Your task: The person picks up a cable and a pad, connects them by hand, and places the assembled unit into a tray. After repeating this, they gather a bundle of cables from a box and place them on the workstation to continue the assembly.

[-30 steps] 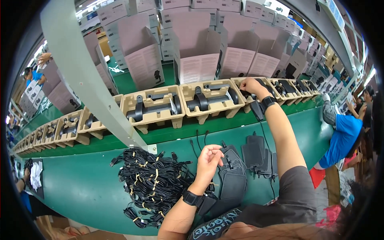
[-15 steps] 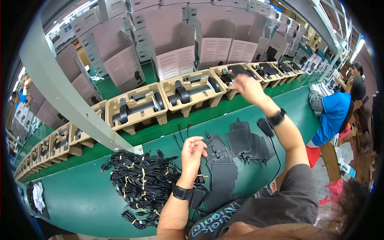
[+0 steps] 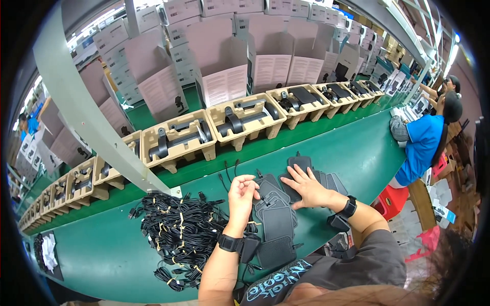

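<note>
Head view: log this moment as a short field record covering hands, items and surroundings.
Setting: green table beside a line of cardboard trays
Left hand: pinching a cable end above the black pads
Right hand: flat on a stack of black pads
Nearby: pile of bundled black cables
Others: a person in blue at the right

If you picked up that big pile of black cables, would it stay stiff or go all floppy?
Probably floppy: the black cables are thin and coiled into small bundles with yellow ties. Loose ends stick out, so bundles might snag and drag each other along. They lie flat on the green table, so rolling away seems unlikely.
</note>
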`<state>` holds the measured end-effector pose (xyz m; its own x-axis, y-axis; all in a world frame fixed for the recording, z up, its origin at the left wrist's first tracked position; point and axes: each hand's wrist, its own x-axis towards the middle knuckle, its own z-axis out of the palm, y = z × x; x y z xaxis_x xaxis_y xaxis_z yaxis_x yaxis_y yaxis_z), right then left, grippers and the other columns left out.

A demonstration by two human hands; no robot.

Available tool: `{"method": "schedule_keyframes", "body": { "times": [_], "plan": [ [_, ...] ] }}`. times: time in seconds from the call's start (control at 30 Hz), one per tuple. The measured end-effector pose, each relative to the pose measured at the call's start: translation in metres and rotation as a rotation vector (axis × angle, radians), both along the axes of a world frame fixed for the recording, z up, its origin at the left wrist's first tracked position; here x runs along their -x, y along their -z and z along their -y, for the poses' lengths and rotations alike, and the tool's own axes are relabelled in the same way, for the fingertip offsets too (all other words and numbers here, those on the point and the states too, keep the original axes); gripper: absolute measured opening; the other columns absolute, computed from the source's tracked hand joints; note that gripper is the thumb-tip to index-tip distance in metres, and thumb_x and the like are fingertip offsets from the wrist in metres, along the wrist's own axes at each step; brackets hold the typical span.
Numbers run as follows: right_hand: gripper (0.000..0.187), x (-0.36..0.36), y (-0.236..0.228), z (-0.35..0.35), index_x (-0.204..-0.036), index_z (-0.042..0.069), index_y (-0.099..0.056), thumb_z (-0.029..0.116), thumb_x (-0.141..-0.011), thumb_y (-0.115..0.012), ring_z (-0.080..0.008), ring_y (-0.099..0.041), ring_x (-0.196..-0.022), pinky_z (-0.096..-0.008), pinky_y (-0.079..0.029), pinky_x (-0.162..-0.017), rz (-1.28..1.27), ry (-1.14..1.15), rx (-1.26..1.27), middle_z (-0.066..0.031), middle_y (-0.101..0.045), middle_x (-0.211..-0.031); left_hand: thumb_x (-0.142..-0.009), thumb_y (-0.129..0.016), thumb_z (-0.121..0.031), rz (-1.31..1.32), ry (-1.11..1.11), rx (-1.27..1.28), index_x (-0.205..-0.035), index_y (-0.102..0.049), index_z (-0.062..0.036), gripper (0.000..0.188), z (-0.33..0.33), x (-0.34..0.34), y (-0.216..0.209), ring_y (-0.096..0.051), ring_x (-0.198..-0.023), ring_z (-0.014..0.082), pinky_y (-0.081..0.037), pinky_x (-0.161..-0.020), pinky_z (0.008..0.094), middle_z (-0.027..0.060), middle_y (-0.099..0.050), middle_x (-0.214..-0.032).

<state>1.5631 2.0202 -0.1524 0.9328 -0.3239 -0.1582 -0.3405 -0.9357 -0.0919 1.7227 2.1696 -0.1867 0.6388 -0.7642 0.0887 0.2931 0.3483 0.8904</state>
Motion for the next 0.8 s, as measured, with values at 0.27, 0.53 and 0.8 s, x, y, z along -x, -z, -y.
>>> {"method": "schedule_keyframes", "body": {
  "times": [0.27,0.53,0.8],
  "plan": [
    [0.057,0.0,-0.024,0.01,-0.123,0.002,-0.041,0.025,-0.075,-0.061,-0.0379,-0.028,-0.124,-0.0437,-0.022,-0.104,0.082,-0.14,-0.22,-0.026,-0.033,-0.131,-0.086,-0.046,0.0,-0.002,-0.004,0.014,-0.099,-0.048,-0.001,0.013,-0.003,-0.003,-0.004,-0.05,-0.058,0.0087,-0.042,-0.056,0.0204,0.0057,-0.055,-0.078],
    [0.014,-0.061,-0.081,0.026,-0.086,0.006,-0.056,0.018,-0.078,-0.057,-0.0275,-0.06,-0.065,-0.0364,-0.047,-0.057,0.399,0.052,0.268,-0.0142,-0.06,-0.069,-0.085,-0.047,-0.001,-0.003,-0.007,-0.021,-0.098,-0.049,-0.0013,0.013,-0.011,-0.01,-0.001,-0.051,-0.059,0.0092,-0.042,-0.058,0.021,0.0057,-0.055,-0.078],
    [0.013,-0.159,-0.042,0.111,-0.095,0.006,-0.046,0.012,-0.086,-0.053,-0.0049,-0.045,-0.063,-0.0198,-0.036,-0.055,1.175,0.265,-1.052,0.0029,-0.05,-0.072,-0.085,-0.049,-0.003,0.026,0.021,-0.011,-0.099,-0.049,-0.0018,0.013,-0.014,-0.011,0.001,-0.051,-0.06,0.0091,-0.043,-0.059,0.0211,0.0057,-0.055,-0.079]
  ]
}}
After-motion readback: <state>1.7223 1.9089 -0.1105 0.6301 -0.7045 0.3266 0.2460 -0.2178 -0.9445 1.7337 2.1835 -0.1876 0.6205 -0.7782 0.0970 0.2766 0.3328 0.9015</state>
